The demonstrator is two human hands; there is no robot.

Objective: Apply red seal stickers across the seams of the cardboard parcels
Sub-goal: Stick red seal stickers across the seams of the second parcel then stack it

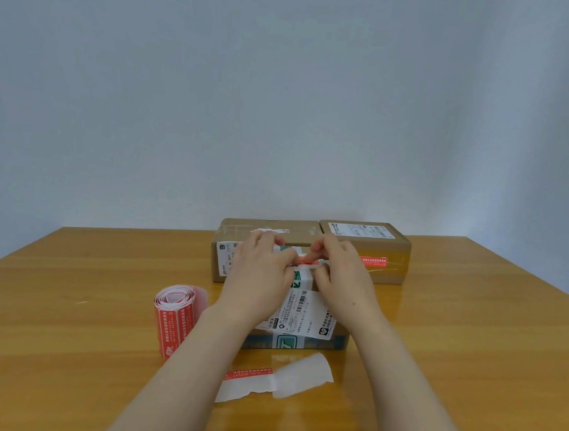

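On the table (pixel 455 333), the left back parcel (pixel 275 226) and right back parcel (pixel 390 252) touch side by side. The nearer parcel (pixel 305 313) is half hidden under my arms. My left hand (pixel 261 271) and right hand (pixel 339 275) curl at its far top edge, pinching a red seal sticker (pixel 308 261) that my fingers mostly cover. The sticker roll (pixel 176 316) stands to the left.

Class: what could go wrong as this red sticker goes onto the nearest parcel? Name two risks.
The left hand and right hand cover the top of the nearest parcel, so the sticker pinched between them may land crooked or miss the seam. The loose backing paper lies by the forearms and could get swept aside.
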